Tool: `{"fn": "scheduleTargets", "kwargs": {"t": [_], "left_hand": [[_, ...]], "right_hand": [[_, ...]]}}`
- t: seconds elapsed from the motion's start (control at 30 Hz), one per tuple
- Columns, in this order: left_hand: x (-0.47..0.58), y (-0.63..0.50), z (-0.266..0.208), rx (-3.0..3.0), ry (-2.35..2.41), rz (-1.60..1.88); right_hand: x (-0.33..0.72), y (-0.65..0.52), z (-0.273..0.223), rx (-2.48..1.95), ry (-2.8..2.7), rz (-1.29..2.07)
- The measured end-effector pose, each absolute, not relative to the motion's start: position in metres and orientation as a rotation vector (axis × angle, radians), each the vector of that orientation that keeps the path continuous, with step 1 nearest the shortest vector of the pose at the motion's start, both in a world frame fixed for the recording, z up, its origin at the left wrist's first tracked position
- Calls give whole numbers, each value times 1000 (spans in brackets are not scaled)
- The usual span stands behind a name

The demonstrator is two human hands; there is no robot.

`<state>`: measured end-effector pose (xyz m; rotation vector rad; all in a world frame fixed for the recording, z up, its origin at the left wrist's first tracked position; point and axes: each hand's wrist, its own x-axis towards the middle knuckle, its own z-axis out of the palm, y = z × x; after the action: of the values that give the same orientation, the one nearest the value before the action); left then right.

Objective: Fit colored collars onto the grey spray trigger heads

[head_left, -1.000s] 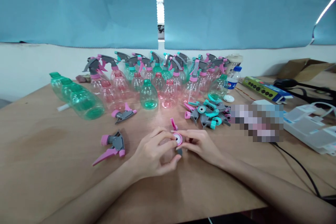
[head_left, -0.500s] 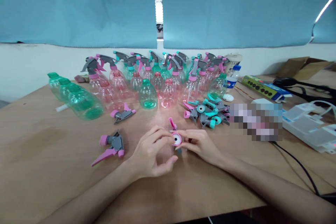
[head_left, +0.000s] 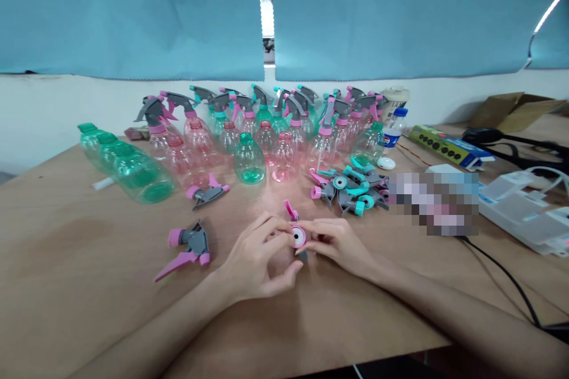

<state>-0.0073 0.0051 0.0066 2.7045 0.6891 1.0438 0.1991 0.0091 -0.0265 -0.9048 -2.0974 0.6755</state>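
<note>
A trigger sprayer head (head_left: 297,238) is held low over the table with its pink collar facing me. A white disc with a dark central hole sits in the collar, and the pink trigger sticks out behind. My right hand (head_left: 340,246) pinches the collar from the right between thumb and fingers. From the left, the fingertips of my left hand (head_left: 262,257) touch the collar's rim and disc, while its thumb stands apart. Two pink-and-grey sprayer heads lie left of my hands, one nearer (head_left: 191,246) and one farther (head_left: 207,192). The gripped head's underside is mostly hidden.
Several sprayer heads (head_left: 351,186) lie piled at right. Pink and green bottles (head_left: 249,160) stand behind, many with sprayers fitted; green bottles (head_left: 142,174) lie at left. A clear plastic case (head_left: 524,213), a black cable (head_left: 502,272) and a cardboard box (head_left: 511,112) are at right.
The view has shifted very slightly. Both hands and the sprayer head keep nearly the same pose, with my left fingertips still against the collar.
</note>
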Motion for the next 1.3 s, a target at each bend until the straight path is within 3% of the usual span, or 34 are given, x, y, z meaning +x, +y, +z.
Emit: {"fn": "scheduleTargets", "kwargs": {"t": [1.3], "left_hand": [[-2,2,11,2801,762,948]], "right_hand": [[200,8,-27,-862,-2038,653]]}}
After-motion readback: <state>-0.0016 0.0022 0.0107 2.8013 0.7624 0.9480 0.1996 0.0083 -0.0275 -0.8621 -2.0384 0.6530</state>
